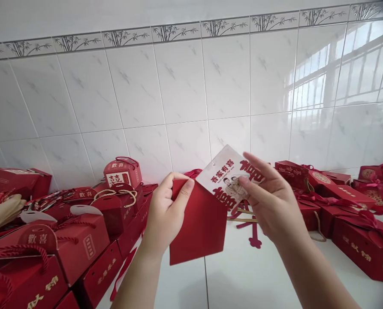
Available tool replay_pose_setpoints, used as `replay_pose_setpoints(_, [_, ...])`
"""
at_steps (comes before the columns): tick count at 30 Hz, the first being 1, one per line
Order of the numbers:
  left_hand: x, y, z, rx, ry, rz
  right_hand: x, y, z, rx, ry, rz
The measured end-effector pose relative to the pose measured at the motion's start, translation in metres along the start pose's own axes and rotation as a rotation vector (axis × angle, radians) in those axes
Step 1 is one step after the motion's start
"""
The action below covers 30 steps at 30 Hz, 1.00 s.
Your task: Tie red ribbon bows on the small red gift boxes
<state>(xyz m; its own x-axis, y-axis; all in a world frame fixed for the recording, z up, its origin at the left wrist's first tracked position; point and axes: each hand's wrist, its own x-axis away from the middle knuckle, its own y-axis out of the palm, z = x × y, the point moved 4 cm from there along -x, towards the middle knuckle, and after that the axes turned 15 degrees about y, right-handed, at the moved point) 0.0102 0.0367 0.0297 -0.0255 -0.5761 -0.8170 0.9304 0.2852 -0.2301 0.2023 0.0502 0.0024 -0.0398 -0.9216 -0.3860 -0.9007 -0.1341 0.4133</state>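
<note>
My left hand (168, 210) pinches the upper left edge of a plain red envelope-like sheet (200, 231), thumb on its front. A pale card (221, 171) with red characters and a drawing of two figures is held by my right hand (265, 193), thumb on its face and index finger stretched along its upper right side. The card is tilted, and its lower left edge overlaps the top of the red sheet. Whether the card's edge is inside the sheet I cannot tell.
Red gift boxes with rope handles (82, 240) crowd the left side. More red boxes with ribbons (365, 240) stand at the right. Another person's hand (4, 212) is at the far left. Dark red ribbon pieces (254, 236) lie on the white table (242, 279), before a tiled wall.
</note>
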Motion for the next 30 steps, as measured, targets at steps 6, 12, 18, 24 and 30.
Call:
replay_pose_setpoints(6, [0.002,-0.003,0.004,0.030,0.004,0.168,0.007,0.014,0.009,0.315,0.097,-0.119])
replay_pose_setpoints(12, [0.003,0.005,-0.002,0.111,-0.020,0.086,0.001,0.012,0.008,0.639,-0.201,0.067])
replay_pose_setpoints(18, [0.013,0.018,0.001,0.284,-0.087,0.065,-0.004,0.020,0.028,0.083,0.057,-0.105])
replay_pose_setpoints(24, [0.019,0.023,0.009,0.330,-0.068,0.118,0.006,0.026,0.023,-0.018,0.069,-0.090])
replay_pose_setpoints(30, [0.016,0.018,0.006,0.276,-0.080,0.027,0.015,0.028,0.020,0.074,0.098,-0.011])
